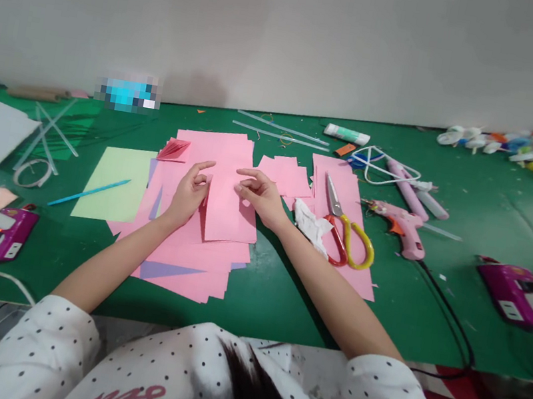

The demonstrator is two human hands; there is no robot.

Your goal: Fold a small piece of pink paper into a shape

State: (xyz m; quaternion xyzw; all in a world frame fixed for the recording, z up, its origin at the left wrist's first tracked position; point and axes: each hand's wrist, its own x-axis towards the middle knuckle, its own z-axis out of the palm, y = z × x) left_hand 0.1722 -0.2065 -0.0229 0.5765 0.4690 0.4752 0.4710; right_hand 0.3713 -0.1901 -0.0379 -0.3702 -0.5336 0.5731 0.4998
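Note:
A pink paper strip (224, 213) stands lengthwise between my hands, slightly raised above the pink sheets beneath. My left hand (189, 195) grips its left edge, index finger stretched forward and the other fingers curled. At the right edge, my right hand (262, 199) has its thumb and bent fingers on the paper, index finger pointing inward. Under both lies a loose stack of pink sheets (187, 251), with bits of purple paper (167, 271) showing. A small pleated pink paper (174, 150) rests at the stack's upper left.
Scissors (344, 218) with red and yellow handles lie on pink sheets at right, beside crumpled white tissue (310, 223). Further right are a pink glue gun (406, 228) and a purple power strip (519, 293). Left, a blue pencil (90, 192) crosses pale green paper (117, 169).

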